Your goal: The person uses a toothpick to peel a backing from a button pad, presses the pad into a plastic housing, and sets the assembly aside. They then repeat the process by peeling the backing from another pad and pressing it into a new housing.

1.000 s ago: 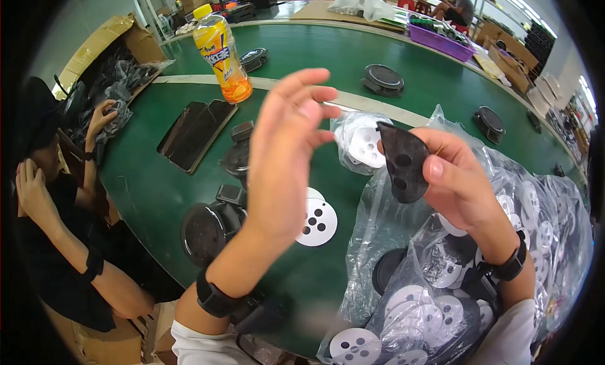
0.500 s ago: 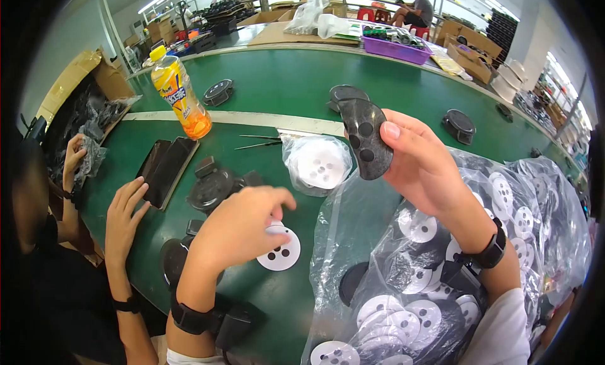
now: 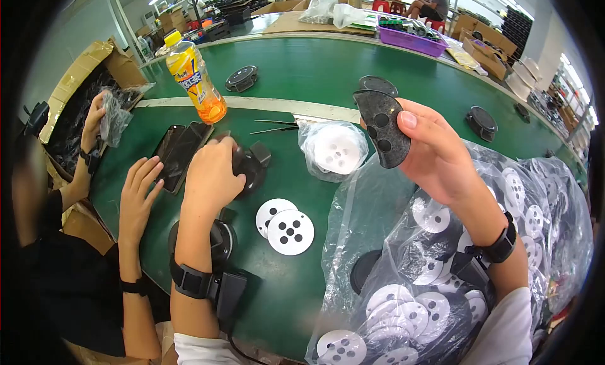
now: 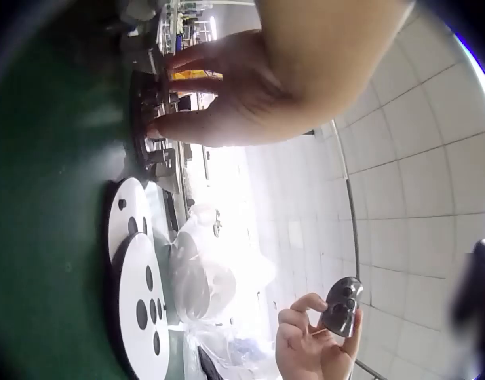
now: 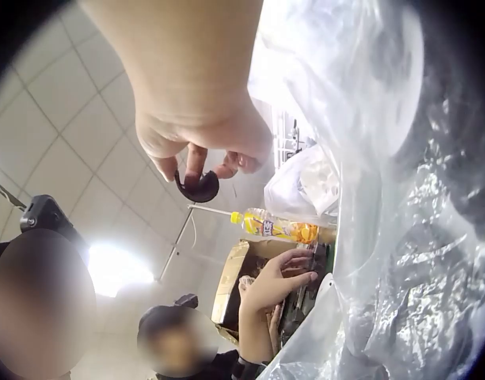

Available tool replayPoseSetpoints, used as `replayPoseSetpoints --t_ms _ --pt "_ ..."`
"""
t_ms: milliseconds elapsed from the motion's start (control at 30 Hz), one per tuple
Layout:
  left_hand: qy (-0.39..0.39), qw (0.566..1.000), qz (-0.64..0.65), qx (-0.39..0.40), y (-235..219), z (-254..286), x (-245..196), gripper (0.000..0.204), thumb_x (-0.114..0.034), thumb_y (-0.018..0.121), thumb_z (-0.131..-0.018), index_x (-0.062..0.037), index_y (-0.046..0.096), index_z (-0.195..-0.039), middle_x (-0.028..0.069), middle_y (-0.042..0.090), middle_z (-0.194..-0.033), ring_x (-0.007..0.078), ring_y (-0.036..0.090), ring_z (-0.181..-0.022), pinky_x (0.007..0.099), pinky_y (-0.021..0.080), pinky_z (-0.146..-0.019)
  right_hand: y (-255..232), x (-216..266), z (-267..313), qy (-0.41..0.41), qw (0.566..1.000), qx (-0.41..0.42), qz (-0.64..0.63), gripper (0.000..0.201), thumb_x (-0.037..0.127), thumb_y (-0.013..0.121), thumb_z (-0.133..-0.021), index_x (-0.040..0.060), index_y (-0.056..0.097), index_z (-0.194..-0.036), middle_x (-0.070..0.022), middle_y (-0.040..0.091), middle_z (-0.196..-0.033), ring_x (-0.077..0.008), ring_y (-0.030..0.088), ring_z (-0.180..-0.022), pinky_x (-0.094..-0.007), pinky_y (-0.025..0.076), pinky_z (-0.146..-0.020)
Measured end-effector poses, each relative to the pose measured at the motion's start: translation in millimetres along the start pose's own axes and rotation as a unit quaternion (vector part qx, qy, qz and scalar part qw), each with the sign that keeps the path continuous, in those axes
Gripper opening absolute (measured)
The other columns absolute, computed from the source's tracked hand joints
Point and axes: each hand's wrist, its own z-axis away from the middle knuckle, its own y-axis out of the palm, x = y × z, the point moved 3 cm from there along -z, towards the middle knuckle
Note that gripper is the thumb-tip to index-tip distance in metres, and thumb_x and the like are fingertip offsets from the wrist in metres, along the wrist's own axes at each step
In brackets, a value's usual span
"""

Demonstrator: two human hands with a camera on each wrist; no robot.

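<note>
My right hand point(image 3: 438, 154) pinches a bent black disc with holes point(image 3: 380, 122) above the table; the right wrist view shows this disc point(image 5: 199, 188) curved between the fingertips. My left hand point(image 3: 211, 176) is at a black round unit point(image 3: 249, 170) on the table, its fingertips partly hidden in the head view. In the left wrist view the thumb and fingers of that hand point(image 4: 242, 91) are around the dark unit point(image 4: 141, 119). Two overlapping white discs with black holes point(image 3: 290, 233) lie to the right of my left forearm. Another black round unit point(image 3: 222, 239) is partly behind that forearm.
Clear bags with many white discs point(image 3: 403, 318) cover the right side. A smaller bag of discs point(image 3: 337, 149), tweezers point(image 3: 274, 127) and a bottle point(image 3: 196, 81) stand or lie farther back. At left, another person's hand point(image 3: 135, 198) is beside dark flat pieces point(image 3: 183, 152).
My left hand has come down from the air, passed over the white discs and moved left to the black round unit. My right hand still holds the bent black disc, now turned differently.
</note>
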Motion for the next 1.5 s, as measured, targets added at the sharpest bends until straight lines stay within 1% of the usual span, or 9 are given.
replayPoseSetpoints --t_ms 233,367,400,533,567,667,900,1400,1500 --pt "0.01 0.971 0.231 0.057 -10.6 0.4 -20.4 0.045 -0.016 0.073 -0.057 0.0014 0.058 -0.095 0.0099 0.057 -0.074 0.0137 0.055 -0.064 0.0256 0.045 -0.06 -3.4 0.4 -1.1 -0.008 1.0 -0.005 0.012 0.021 0.022 0.056 -0.086 0.0055 0.061 -0.098 0.0041 0.062 -0.085 -0.0011 0.054 -0.075 -0.0175 0.042 -0.068" --pt "-0.004 0.976 0.201 -0.086 -21.5 -3.0 -29.3 0.025 -0.013 0.062 -0.069 0.0044 0.06 -0.086 0.0114 0.059 -0.074 0.0145 0.056 -0.068 0.0266 0.045 -0.061 1.3 4.3 0.7 -0.002 1.0 -0.005 0.029 0.024 0.023 0.055 -0.087 0.0059 0.059 -0.103 0.004 0.061 -0.088 -0.0018 0.054 -0.077 -0.0186 0.041 -0.069" --pt "-0.027 0.946 0.275 -0.168 -28.7 -3.7 -29.5 0.019 -0.012 0.057 -0.072 0.0051 0.06 -0.079 0.0125 0.059 -0.074 0.0159 0.057 -0.069 0.0276 0.045 -0.061 0.3 3.4 0.5 -0.005 0.999 -0.007 0.031 0.024 0.023 0.055 -0.087 0.0059 0.059 -0.103 0.004 0.061 -0.088 -0.0018 0.054 -0.077 -0.0186 0.041 -0.069" --pt "-0.094 0.781 0.595 -0.165 -40.2 8.4 -41.8 0.035 -0.011 0.047 -0.084 0.0054 0.048 -0.114 0.0112 0.059 -0.102 0.0161 0.057 -0.092 0.0295 0.047 -0.08 -0.1 2.2 2.8 0.0 1.0 -0.004 0.022 0.028 0.024 0.054 -0.087 0.0071 0.057 -0.109 0.0052 0.06 -0.091 -0.0007 0.051 -0.079 -0.018 0.039 -0.069" --pt "-0.09 0.779 0.599 -0.164 -45.7 10.1 -48.2 0.035 -0.011 0.047 -0.084 0.0054 0.048 -0.114 0.0112 0.059 -0.102 0.0161 0.057 -0.092 0.0295 0.047 -0.08 2.1 2.5 3.4 0.005 1.0 0.004 0.027 0.029 0.025 0.054 -0.087 0.0073 0.057 -0.11 0.0057 0.059 -0.092 0.0001 0.05 -0.079 -0.0174 0.038 -0.069" --pt "-0.052 0.618 0.784 0.005 -48.1 12.9 -67.0 0.031 -0.013 0.044 -0.088 0.0026 0.046 -0.115 0.0114 0.056 -0.107 0.0192 0.056 -0.098 0.0332 0.047 -0.084 5.9 2.5 5.7 0.014 0.999 0.008 0.04 0.032 0.025 0.055 -0.086 0.0057 0.057 -0.111 0.0071 0.058 -0.09 0.0013 0.046 -0.075 -0.0162 0.035 -0.064" --pt "-0.028 0.514 0.856 0.057 -46.5 18.0 -88.0 0.035 -0.02 0.04 -0.091 -0.0005 0.041 -0.12 0.0133 0.05 -0.116 0.0242 0.051 -0.107 0.041 0.043 -0.09 16.8 5.0 10.0 0.004 0.998 0.058 0.021 0.036 0.022 0.054 -0.087 0.0007 0.054 -0.116 0.0015 0.059 -0.098 -0.0017 0.049 -0.084 -0.0178 0.038 -0.069" --pt "0.049 0.416 0.899 0.126 -39.4 18.5 -90.5 0.056 -0.027 0.043 -0.084 -0.0009 0.03 -0.132 0.0177 0.04 -0.129 0.0306 0.041 -0.119 0.047 0.032 -0.1 17.6 5.6 8.5 -0.016 0.997 0.074 -0.004 0.036 0.019 0.049 -0.089 -0.0017 0.05 -0.118 -0.003 0.059 -0.104 -0.0069 0.054 -0.093 -0.022 0.043 -0.079" --pt "0.078 0.491 0.863 0.092 -37.3 19.6 -89.8 0.068 -0.006 0.053 -0.075 -0.0026 0.021 -0.135 0.017 0.041 -0.126 0.0286 0.043 -0.117 0.0446 0.035 -0.098 18.0 7.4 8.1 -0.014 0.998 0.056 -0.005 0.037 0.02 0.048 -0.089 -0.0015 0.049 -0.119 -0.0027 0.06 -0.102 -0.0066 0.054 -0.092 -0.0217 0.043 -0.078"
